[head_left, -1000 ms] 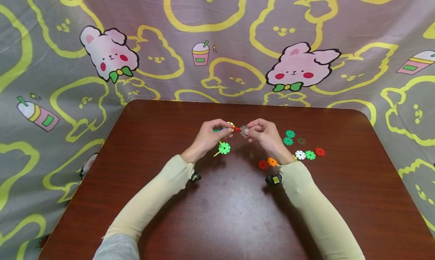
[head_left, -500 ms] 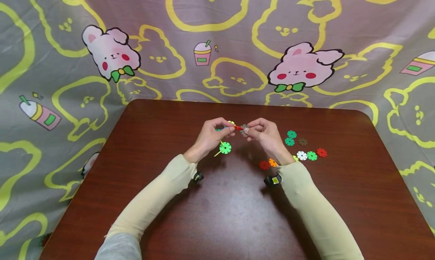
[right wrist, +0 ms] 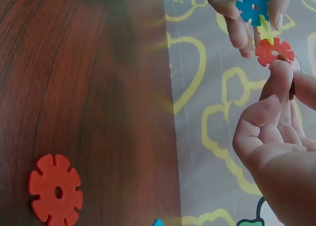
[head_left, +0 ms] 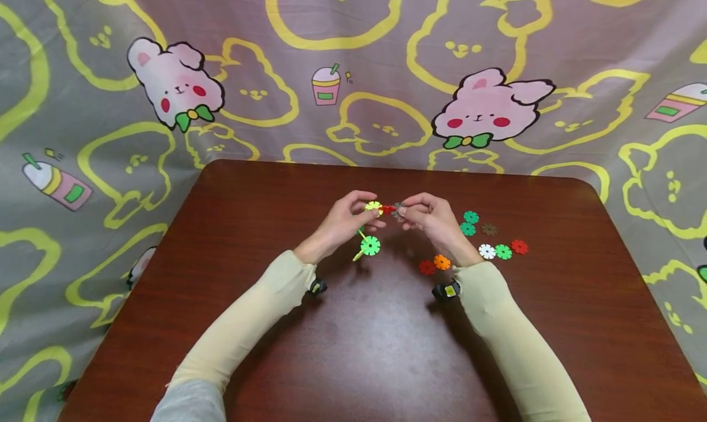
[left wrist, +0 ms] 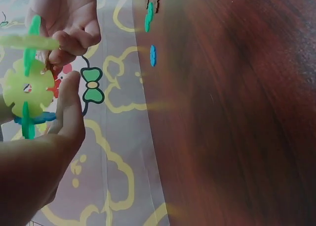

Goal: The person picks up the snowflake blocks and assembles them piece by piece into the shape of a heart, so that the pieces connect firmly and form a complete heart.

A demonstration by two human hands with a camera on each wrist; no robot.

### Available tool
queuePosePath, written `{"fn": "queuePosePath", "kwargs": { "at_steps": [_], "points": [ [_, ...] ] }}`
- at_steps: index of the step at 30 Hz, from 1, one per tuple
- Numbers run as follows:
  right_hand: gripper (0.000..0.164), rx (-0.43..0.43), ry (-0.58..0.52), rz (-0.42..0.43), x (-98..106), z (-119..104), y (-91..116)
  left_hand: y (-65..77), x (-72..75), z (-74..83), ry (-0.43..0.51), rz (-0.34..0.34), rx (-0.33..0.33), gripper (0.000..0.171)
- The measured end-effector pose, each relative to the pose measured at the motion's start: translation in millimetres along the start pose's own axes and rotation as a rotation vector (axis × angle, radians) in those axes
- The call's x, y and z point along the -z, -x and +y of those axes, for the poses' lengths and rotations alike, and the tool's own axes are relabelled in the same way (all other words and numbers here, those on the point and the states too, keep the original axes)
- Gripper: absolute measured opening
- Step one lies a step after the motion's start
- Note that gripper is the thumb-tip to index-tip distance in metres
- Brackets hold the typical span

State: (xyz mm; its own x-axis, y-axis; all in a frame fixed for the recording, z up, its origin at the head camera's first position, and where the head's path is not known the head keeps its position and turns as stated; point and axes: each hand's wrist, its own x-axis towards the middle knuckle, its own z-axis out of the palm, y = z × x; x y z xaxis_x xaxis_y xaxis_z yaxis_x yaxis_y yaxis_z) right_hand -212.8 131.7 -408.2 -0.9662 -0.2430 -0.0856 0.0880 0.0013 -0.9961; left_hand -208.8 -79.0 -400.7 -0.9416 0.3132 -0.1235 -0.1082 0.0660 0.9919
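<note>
In the head view my left hand (head_left: 350,216) holds a chain of interlocked notched plastic discs. A yellow disc (head_left: 374,208) shows at its fingertips, and a green disc (head_left: 370,245) hangs below the hand. The left wrist view shows a yellow-green disc (left wrist: 29,90) with green discs edge-on in it. Past the blue disc (right wrist: 253,7) and a yellow one, a red disc (right wrist: 275,52) ends the chain. My right hand (head_left: 433,222) pinches a brown disc (right wrist: 282,58) between thumb and finger, right at the red disc's rim; the fingers hide most of it.
Loose discs lie on the brown table (head_left: 353,348) to the right: green ones (head_left: 469,222), a brown one (head_left: 488,229), a white one (head_left: 486,251) and a red one (head_left: 519,246). An orange disc (head_left: 442,262) lies near my right wrist. A patterned curtain (head_left: 381,60) stands behind.
My left hand has turned the chain slightly: its yellow disc now faces up more fully, and the hanging green disc has shifted a little right and down. My right hand has hardly moved.
</note>
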Motion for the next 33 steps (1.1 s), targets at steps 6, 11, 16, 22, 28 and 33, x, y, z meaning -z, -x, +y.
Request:
{"fn": "queuePosePath", "kwargs": {
  "at_steps": [6,11,16,22,28,33],
  "points": [
    [0.022,0.003,0.023,-0.026,2.5,1.7,1.0,-0.1,0.6,0.9,-0.014,-0.025,0.028,0.032],
    [0.024,-0.001,0.035,-0.036,5.4,2.3,0.7,-0.4,-0.2,1.5,0.004,-0.014,0.038,0.031],
    [0.034,-0.018,0.075,-0.024,15.9,0.3,-2.4,0.2,0.4,2.7,0.027,0.001,0.042,0.031],
    [0.038,-0.024,0.211,0.012,41.6,-2.6,-7.1,1.9,0.5,5.4,-0.001,0.002,0.049,0.030],
    [0.033,0.041,0.537,0.090,61.4,-0.6,-13.5,3.1,3.2,5.3,0.008,0.014,0.060,0.029],
    [0.031,0.027,0.810,0.065,74.6,7.7,-15.7,2.3,3.8,4.8,0.020,-0.007,0.063,0.031]
  ]
}}
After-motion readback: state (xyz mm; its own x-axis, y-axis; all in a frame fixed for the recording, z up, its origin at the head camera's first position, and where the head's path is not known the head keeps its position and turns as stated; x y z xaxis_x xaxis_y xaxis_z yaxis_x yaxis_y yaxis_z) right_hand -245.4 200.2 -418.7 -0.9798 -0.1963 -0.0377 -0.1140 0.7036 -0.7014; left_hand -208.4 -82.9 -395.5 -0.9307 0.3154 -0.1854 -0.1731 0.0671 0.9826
